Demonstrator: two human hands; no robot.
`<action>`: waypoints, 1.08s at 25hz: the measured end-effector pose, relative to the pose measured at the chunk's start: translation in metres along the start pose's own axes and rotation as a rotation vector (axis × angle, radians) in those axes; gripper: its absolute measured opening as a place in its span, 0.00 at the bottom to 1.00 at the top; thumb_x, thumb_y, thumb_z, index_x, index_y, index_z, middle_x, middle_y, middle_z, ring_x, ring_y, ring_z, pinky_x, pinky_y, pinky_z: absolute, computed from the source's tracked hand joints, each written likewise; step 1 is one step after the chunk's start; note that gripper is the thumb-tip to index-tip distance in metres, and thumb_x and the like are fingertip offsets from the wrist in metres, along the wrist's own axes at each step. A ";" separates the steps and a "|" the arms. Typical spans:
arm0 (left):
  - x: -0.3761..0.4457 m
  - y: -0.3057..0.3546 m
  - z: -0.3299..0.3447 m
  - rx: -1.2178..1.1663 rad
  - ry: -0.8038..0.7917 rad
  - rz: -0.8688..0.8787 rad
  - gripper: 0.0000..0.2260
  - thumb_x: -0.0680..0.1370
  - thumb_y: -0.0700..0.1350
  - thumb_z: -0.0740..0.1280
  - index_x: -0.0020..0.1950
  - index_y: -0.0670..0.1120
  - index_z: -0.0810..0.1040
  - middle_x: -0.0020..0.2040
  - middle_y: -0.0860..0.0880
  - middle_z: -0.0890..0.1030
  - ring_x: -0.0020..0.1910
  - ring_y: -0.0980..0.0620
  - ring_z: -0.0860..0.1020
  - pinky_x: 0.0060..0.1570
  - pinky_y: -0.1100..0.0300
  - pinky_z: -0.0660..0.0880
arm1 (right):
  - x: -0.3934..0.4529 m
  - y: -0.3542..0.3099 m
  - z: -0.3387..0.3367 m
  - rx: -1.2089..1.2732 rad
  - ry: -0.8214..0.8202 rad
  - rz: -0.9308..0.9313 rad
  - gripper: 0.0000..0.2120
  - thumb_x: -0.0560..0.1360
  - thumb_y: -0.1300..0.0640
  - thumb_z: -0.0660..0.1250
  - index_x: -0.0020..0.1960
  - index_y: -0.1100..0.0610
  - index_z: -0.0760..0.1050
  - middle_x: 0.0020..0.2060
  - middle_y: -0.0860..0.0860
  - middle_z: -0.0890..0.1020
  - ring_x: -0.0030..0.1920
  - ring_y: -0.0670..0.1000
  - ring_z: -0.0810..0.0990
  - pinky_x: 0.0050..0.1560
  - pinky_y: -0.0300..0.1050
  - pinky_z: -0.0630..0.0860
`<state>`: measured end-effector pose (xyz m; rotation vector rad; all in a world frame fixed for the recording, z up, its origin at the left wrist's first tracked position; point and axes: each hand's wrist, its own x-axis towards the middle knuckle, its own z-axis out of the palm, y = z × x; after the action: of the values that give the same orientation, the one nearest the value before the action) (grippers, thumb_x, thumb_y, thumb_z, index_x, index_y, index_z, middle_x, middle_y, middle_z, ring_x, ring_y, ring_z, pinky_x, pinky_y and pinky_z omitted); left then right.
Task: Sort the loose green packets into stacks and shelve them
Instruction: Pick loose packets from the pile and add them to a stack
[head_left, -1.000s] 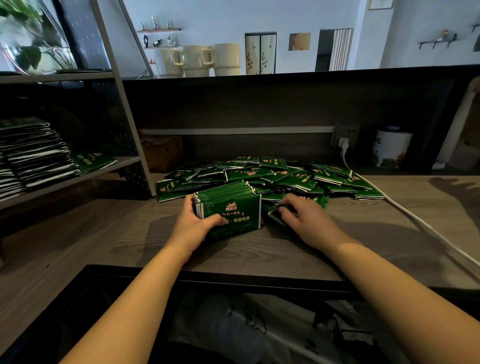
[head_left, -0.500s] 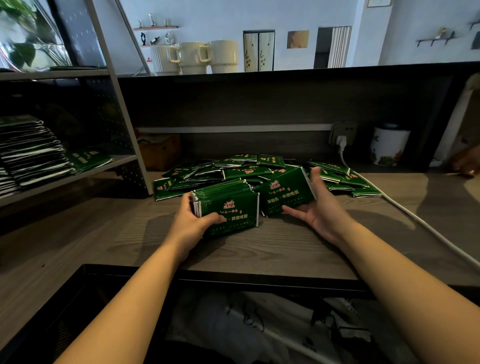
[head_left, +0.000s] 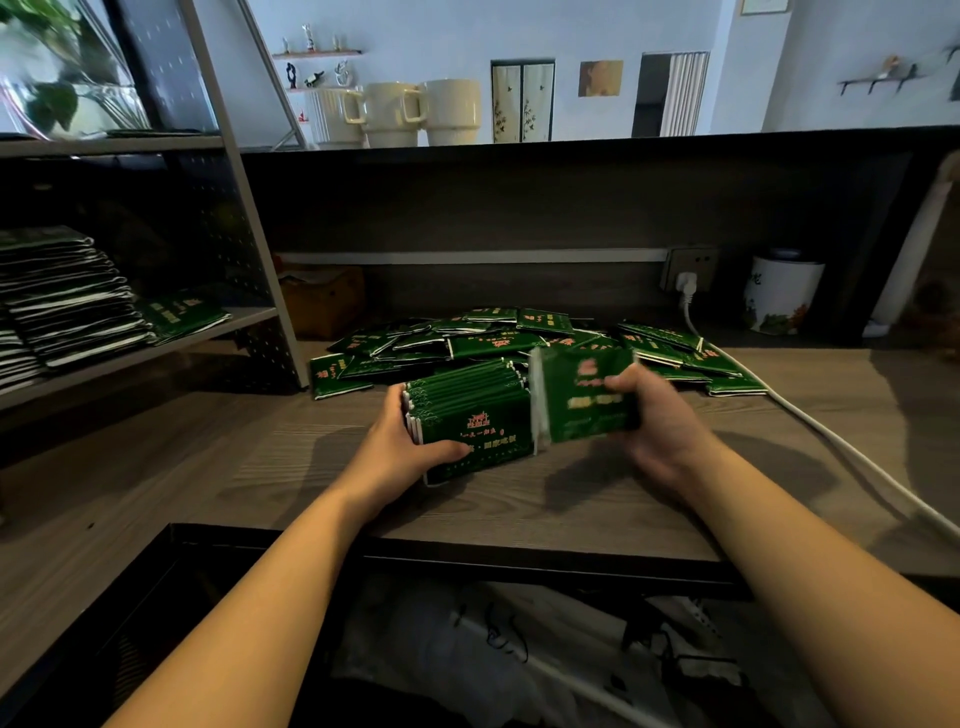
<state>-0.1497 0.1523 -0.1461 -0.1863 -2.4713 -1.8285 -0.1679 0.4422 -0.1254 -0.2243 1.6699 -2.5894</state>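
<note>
The hands are both busy: the left hand (head_left: 402, 447) is gripping a thick stack of green packets (head_left: 467, 415) standing on edge on the counter (head_left: 311, 467), thumb across its front face, while the right hand (head_left: 654, 421) is pinching 1 loose packet (head_left: 587, 397) by its right edge, just beside the stack and blurred. Judging by their look, the packets are light, thin foil sachets, slightly springy and slick, so the stack will likely fan or slide unless squeezed across its flat faces; a single packet is best taken by an edge. Behind, the loose pile of green packets (head_left: 493, 340) is lying spread over the counter. Farther left, the shelf (head_left: 208, 327) is holding tall stacks of packets (head_left: 67, 301) plus a few green ones beside them. At the back right, a white canister (head_left: 779, 291) is standing closed; its contents are hidden.
</note>
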 end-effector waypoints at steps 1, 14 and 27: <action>-0.001 0.003 0.000 -0.004 -0.004 0.009 0.34 0.64 0.49 0.83 0.63 0.60 0.69 0.61 0.53 0.82 0.60 0.52 0.81 0.62 0.51 0.77 | 0.000 0.005 0.003 -0.166 -0.055 -0.006 0.07 0.74 0.65 0.68 0.50 0.58 0.82 0.48 0.57 0.86 0.48 0.54 0.86 0.49 0.47 0.83; -0.004 0.008 0.008 0.037 -0.054 0.028 0.47 0.58 0.53 0.82 0.70 0.56 0.60 0.63 0.55 0.77 0.58 0.59 0.78 0.58 0.62 0.76 | 0.000 0.028 0.019 -0.770 -0.146 -0.287 0.22 0.63 0.51 0.82 0.49 0.57 0.75 0.43 0.58 0.84 0.41 0.56 0.84 0.41 0.55 0.84; -0.004 0.006 0.009 0.063 -0.147 0.050 0.31 0.71 0.32 0.77 0.62 0.56 0.66 0.60 0.50 0.81 0.53 0.62 0.82 0.48 0.73 0.76 | 0.004 0.027 0.018 -0.858 -0.292 -0.085 0.37 0.63 0.52 0.83 0.64 0.40 0.66 0.55 0.37 0.80 0.54 0.32 0.79 0.48 0.23 0.72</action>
<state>-0.1450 0.1627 -0.1433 -0.3893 -2.5910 -1.7744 -0.1699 0.4141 -0.1422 -0.6655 2.5376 -1.5969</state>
